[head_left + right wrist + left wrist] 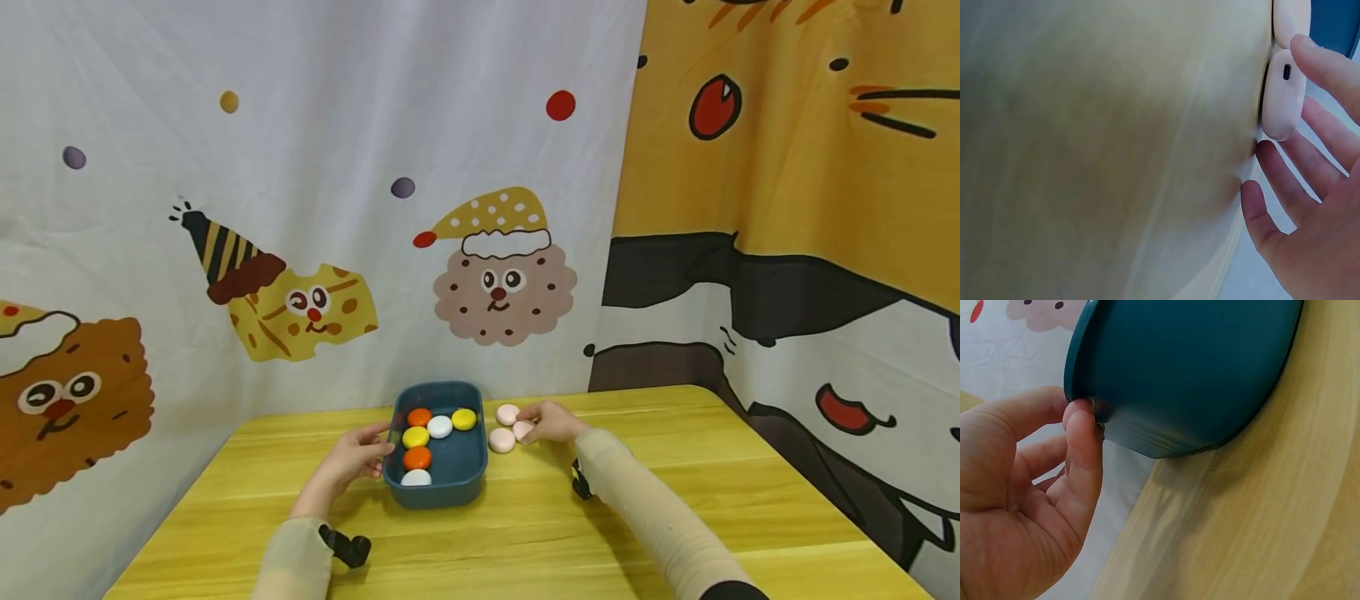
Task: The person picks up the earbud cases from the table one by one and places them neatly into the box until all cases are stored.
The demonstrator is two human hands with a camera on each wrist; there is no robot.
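Note:
A dark blue open-topped box [461, 498] stands on the table with orange, yellow and white round discs inside. At its left side, my left hand [351, 461] pinches the rim between thumb and fingers; the box's teal-looking wall [1191, 369] fills the upper left wrist view. Right of the box, three pale pink discs lie close together. My right hand [553, 422] has thumb and fingers around the rightmost pink disc [522, 431], still on the table. This pink disc [1283, 94] shows a small dark slot in its side. Their exact kind is unclear.
Two other pink discs, the rear one [507, 414] and the front one [502, 440], lie between the box and my right hand. A yellow wood-grain table [525, 542] carries everything. Behind it hangs a white curtain [322, 167] with cartoon prints, and a patterned cloth [787, 192] hangs at right.

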